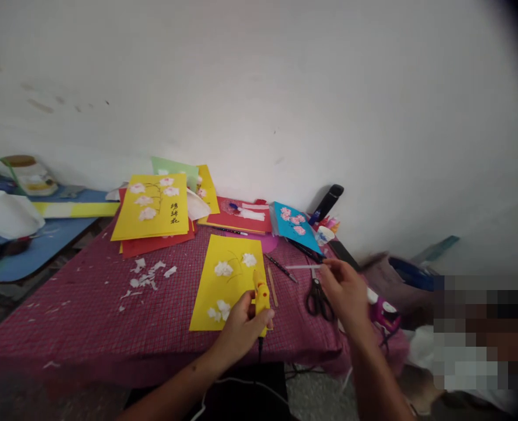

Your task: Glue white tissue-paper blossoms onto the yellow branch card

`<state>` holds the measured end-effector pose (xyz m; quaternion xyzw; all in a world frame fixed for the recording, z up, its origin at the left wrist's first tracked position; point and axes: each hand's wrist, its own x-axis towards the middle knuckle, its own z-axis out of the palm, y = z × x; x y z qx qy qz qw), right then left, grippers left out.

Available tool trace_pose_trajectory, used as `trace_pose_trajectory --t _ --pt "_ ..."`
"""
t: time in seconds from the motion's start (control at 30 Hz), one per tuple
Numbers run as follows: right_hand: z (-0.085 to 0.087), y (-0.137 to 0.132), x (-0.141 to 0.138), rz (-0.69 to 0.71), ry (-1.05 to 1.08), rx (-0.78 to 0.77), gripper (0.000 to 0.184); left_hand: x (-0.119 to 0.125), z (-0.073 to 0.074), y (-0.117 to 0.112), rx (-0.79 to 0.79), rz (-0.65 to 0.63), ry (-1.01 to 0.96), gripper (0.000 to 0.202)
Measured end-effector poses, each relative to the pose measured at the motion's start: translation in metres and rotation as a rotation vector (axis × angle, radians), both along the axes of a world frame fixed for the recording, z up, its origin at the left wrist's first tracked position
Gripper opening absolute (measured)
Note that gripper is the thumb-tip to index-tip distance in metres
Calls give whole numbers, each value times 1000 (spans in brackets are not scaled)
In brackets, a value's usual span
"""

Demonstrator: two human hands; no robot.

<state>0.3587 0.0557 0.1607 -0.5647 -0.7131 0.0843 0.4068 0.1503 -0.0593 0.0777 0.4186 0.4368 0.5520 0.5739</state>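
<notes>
My left hand is wrapped round a small yellow glue gun, its nozzle pointing away from me over the yellow card. White paper flowers and thin drawn stems are on that card. Between the fingers of my right hand is a thin whitish stick, which looks like a glue stick and points left. Black-handled scissors lie on the cloth just below that hand. A pen and a thin wooden stick rest between the card and the scissors.
Finished-looking flower cards are stacked at the back left. White paper scraps lie on the checked tablecloth. A red card and a blue flower card are against the wall. A cord hangs from the glue gun; a pixelated person is at right.
</notes>
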Motion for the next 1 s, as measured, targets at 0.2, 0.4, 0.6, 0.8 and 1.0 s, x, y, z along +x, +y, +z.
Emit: trace_pose_trajectory --t 0.2,0.4,0.6,0.8,1.0 --pt "48 -43 17 117 -28 -51 30 9 -3 4 -59 1 13 36" --pt "3 -36 3 204 -60 -109 27 14 -2 2 -79 8 6 35" --pt "-54 -29 6 170 -65 -179 26 14 3 0 -64 39 109 36" --pt "-47 -85 1 137 462 -115 24 19 -3 3 -63 46 148 35" --pt "-31 -119 -19 268 429 79 13 25 -5 4 -60 14 145 34"
